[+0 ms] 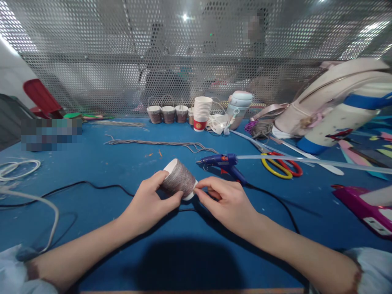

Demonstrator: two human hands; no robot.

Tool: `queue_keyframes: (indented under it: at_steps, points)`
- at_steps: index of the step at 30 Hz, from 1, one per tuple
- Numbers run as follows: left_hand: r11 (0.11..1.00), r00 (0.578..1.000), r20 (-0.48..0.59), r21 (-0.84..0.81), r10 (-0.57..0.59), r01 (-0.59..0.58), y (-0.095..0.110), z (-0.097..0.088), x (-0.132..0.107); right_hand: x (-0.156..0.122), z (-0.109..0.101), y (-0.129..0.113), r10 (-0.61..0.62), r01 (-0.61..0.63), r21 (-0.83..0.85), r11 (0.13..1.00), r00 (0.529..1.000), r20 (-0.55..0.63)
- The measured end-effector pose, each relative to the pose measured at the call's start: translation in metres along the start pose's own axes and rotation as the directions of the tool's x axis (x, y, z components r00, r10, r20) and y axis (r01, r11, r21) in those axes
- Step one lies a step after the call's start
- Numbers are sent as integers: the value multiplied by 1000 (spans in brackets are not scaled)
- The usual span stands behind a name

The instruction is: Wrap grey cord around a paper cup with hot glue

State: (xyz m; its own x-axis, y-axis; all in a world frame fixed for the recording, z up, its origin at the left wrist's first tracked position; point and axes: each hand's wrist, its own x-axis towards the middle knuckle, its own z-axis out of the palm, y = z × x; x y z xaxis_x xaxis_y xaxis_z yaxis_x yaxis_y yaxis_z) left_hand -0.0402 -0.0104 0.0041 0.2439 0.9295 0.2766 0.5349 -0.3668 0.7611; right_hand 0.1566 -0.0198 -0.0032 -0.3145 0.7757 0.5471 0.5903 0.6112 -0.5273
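A white paper cup wrapped in grey-brown cord (180, 179) lies on its side just above the blue table (101, 228). My left hand (147, 202) grips it around the wrapped body, fingers closed. My right hand (222, 200) pinches the cup's bare white end with thumb and fingers. A blue hot glue gun (225, 162) rests on the table just behind my right hand, a clear glue stick (306, 160) jutting out to the right, its black cable (275, 202) running past my right wrist.
Loose cord strands (159, 143) lie behind the cup. Three wrapped cup baskets (168, 114), a stack of paper cups (202, 112), a bottle (239, 107), red-yellow scissors (281, 166) and a pale bag (330, 106) stand by the perforated metal screen (92, 61). A magenta object (364, 208) sits right.
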Motion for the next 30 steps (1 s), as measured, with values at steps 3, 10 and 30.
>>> queue_keyframes:
  at_steps: [3, 10, 30]
  points:
    - [1000, 1000, 7, 1, -3, 3, -1, 0, 0, 0, -1, 0, -8, 8, -1, 1000, 1000, 2]
    - [1000, 1000, 4, 14, 7, -7, -3, -1, -1, 2, -2, 1, 1, -1, -3, 1000, 1000, -6]
    - [996, 997, 0, 52, 71, -71, -3, -2, 0, 3, -3, 2, 44, -44, 17, 999, 999, 16]
